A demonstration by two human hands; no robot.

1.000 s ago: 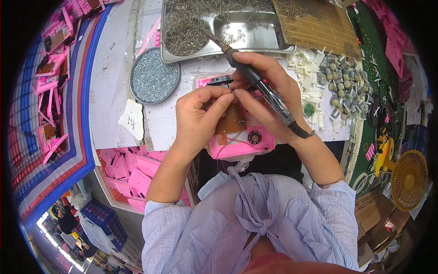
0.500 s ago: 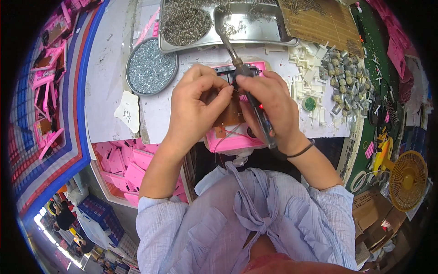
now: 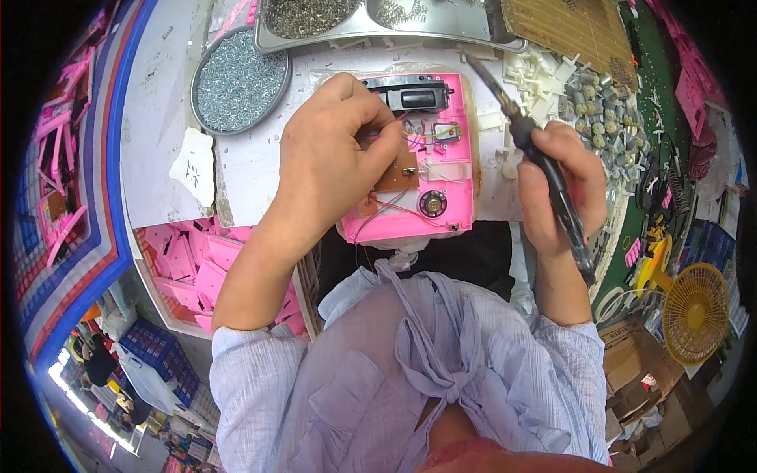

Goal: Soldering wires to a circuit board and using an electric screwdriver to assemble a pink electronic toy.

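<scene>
A pink plastic housing (image 3: 464,189) lies open before me, with a black plastic part (image 3: 419,99), a brown circuit board (image 3: 388,180), thin wires and a small round speaker (image 3: 433,203) inside it. My left hand (image 3: 335,146) is over the housing's left side, thumb and forefinger pinched on a thin wire beside the black part. The fingers partly hide the wire and the board. To the right of the housing, my right hand (image 3: 574,185) grips a soldering iron (image 3: 523,130) by its black handle. The iron's metal tip points up and left, apart from the housing.
A round dish (image 3: 196,101) of small screws stands at the left, near a torn white card (image 3: 193,167). Behind is a metal tray (image 3: 382,38) with springs. White plastic parts (image 3: 544,83), small metal motors (image 3: 595,118) and a cardboard sheet (image 3: 564,35) lie on the right.
My right hand has drawn the soldering iron away from the housing to the right, uncovering the parts inside. My left hand remains pinched over the housing. The view has shifted slightly.
</scene>
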